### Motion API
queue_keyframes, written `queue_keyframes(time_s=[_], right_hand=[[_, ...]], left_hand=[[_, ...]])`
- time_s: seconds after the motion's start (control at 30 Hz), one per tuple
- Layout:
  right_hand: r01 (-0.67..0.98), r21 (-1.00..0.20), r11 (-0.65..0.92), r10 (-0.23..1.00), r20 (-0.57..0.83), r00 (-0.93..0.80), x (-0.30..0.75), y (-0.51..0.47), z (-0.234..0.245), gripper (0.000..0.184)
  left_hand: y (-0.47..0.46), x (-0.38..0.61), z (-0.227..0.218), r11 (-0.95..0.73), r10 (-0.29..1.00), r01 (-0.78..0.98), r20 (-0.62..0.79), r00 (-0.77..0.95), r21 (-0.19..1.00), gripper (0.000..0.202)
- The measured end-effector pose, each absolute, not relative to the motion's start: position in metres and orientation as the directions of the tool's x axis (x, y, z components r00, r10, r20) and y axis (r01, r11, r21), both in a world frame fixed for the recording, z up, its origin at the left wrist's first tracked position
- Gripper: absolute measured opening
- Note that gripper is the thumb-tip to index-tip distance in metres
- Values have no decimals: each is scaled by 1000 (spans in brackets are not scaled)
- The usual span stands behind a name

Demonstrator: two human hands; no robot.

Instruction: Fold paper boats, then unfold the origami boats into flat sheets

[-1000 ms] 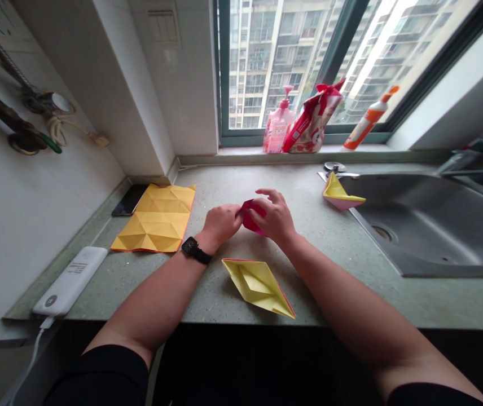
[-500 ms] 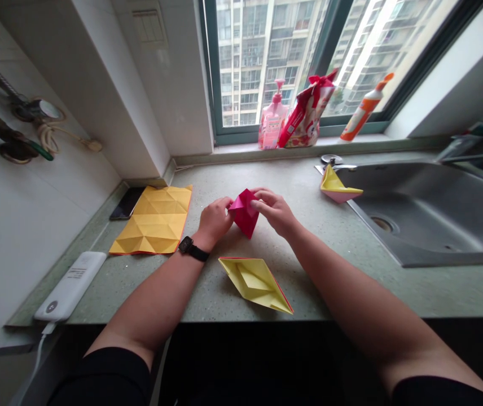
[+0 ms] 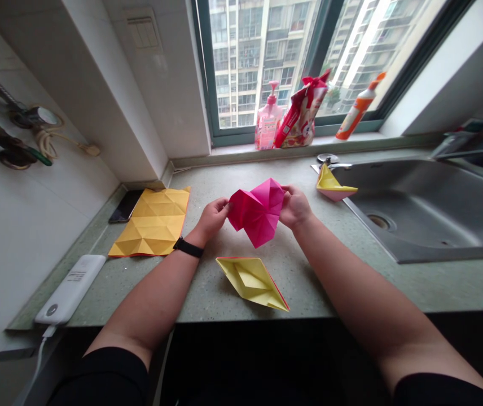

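Note:
Both my hands hold a folded pink origami paper (image 3: 257, 211) up above the counter, pulled open into a wide creased shape. My left hand (image 3: 211, 220) pinches its left side and my right hand (image 3: 295, 207) grips its right side. Below them on the speckled green counter (image 3: 224, 299) lies a yellow paper boat (image 3: 252, 283) with red-edged rims. A creased yellow sheet (image 3: 152, 223) lies flat left of my left hand. A smaller yellow and pink paper boat (image 3: 332, 186) sits at the sink's edge, right of my right hand.
A steel sink (image 3: 419, 208) with a faucet (image 3: 470, 153) fills the right. A white power bank (image 3: 70, 290) with a cable and a dark phone (image 3: 125, 206) lie at left. A pink pump bottle (image 3: 269, 124), a red-and-white bag (image 3: 301, 107) and an orange-capped bottle (image 3: 358, 107) stand on the windowsill.
My hands have moved apart and the pink paper has opened from a small tight fold into a wide shape. The view has shifted slightly.

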State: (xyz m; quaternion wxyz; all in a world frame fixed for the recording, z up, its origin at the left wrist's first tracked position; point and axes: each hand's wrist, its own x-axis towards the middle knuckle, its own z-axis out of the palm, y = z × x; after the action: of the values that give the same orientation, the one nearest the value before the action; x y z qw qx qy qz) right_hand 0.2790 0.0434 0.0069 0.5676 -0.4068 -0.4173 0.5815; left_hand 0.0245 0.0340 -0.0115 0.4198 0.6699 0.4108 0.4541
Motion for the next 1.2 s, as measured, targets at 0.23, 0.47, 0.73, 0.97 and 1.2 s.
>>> queue_keyframes(time_s=[0.23, 0.47, 0.73, 0.97, 1.2], right_hand=[[-147, -988, 42, 990, 61, -128, 255, 24, 12, 73], [-175, -984, -42, 992, -20, -126, 253, 28, -5, 44], [-108, -984, -139, 949, -101, -299, 255, 27, -11, 37], [-187, -977, -101, 973, -58, -223, 255, 31, -17, 49], [-279, -959, 41, 999, 37, 20, 261, 44, -14, 53]], left_hand=[[36, 24, -12, -200, 977, 240, 210, -17, 950, 35], [36, 26, -12, -101, 987, -47, 106, 120, 994, 51], [31, 29, -8, 89, 961, -413, 31, 274, 907, 50], [31, 26, -1, 248, 912, -456, -47, 407, 855, 55], [45, 19, -3, 185, 976, -605, -72, 206, 775, 42]])
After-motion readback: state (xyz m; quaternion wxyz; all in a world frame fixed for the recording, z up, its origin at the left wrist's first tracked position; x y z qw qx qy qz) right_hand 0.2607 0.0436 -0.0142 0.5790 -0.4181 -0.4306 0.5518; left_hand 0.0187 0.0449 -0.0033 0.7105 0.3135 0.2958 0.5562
